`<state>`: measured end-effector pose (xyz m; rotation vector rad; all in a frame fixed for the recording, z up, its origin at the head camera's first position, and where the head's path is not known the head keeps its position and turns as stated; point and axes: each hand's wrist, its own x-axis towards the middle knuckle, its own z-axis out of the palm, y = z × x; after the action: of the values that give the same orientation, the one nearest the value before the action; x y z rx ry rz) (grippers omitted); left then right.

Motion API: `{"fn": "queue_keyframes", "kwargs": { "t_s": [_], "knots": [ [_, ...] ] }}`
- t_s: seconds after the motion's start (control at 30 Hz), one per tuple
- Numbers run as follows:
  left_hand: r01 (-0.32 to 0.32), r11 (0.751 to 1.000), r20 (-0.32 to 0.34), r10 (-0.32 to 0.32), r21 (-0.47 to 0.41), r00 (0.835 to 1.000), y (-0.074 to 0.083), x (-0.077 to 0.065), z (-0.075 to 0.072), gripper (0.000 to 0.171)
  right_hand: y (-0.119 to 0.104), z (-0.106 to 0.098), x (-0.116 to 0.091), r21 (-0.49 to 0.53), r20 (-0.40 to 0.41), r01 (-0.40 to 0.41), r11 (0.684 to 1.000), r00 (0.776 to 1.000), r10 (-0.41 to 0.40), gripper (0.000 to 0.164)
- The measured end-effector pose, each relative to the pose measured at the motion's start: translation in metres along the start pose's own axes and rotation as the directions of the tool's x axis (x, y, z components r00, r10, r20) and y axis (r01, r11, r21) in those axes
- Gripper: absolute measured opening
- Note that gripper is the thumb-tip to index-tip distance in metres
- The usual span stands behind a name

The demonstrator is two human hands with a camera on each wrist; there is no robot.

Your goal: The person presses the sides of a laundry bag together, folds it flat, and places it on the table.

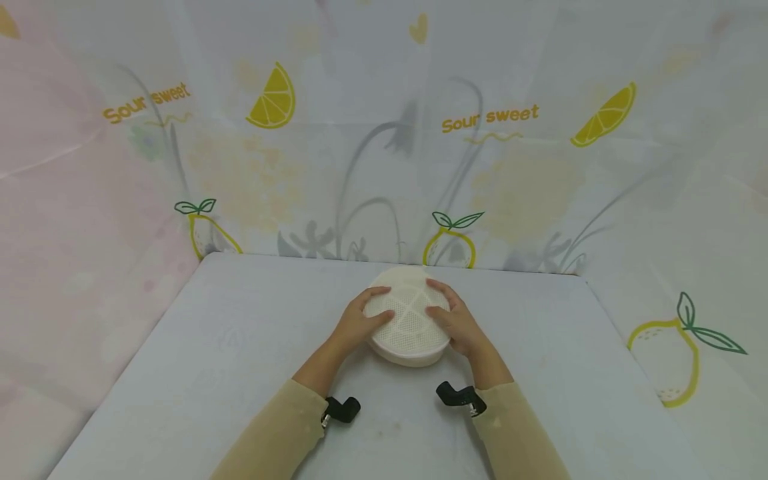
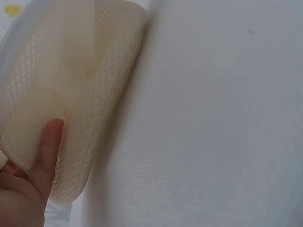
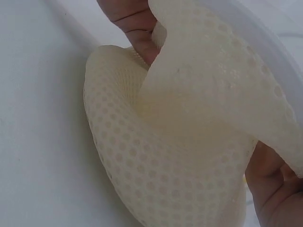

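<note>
A cream, round, perforated mat (image 1: 414, 330), soft-looking and with a thick edge, is held near the middle of the far half of the table. My left hand (image 1: 359, 319) grips its left side, the thumb over the top face. On the opposite side my right hand (image 1: 465, 325) grips it with thumb and fingers spread along the edge. The left wrist view shows the mat (image 2: 109, 75) bent inward beside my left hand (image 2: 28, 191). In the right wrist view the mat (image 3: 147, 156) is curled with a deep fold, and part of my right hand (image 3: 279, 191) is hidden behind it.
A white table (image 1: 240, 360) lies under the hands. Its back edge meets a hanging cloth (image 1: 360, 167) printed with lemons, and more cloth hangs at both sides. A black camera mount (image 1: 343, 409) sits at the left wrist, another black mount (image 1: 459, 395) at the right.
</note>
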<state>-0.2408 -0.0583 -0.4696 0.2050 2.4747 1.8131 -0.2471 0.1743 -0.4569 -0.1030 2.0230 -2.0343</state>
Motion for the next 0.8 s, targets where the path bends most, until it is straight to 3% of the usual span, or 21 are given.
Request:
{"fn": "queue_keyframes", "kwargs": {
  "t_s": [0.43, 0.8],
  "knots": [
    [0.002, 1.000, -0.027, -0.002, 0.007, 1.000, -0.0016, 0.0034, 0.0011, 0.053, -0.0021, 0.0024, 0.0054, -0.041, -0.050, 0.036, 0.999, 0.998, -0.038, 0.060],
    [0.016, 1.000, 0.075, -0.016, 0.004, 0.997, -0.0002, 0.0023, -0.0044, 0.070, -0.0016, -0.0013, 0.0083, -0.044, -0.042, 0.047, 0.998, 0.998, -0.048, 0.059]
  ]
}}
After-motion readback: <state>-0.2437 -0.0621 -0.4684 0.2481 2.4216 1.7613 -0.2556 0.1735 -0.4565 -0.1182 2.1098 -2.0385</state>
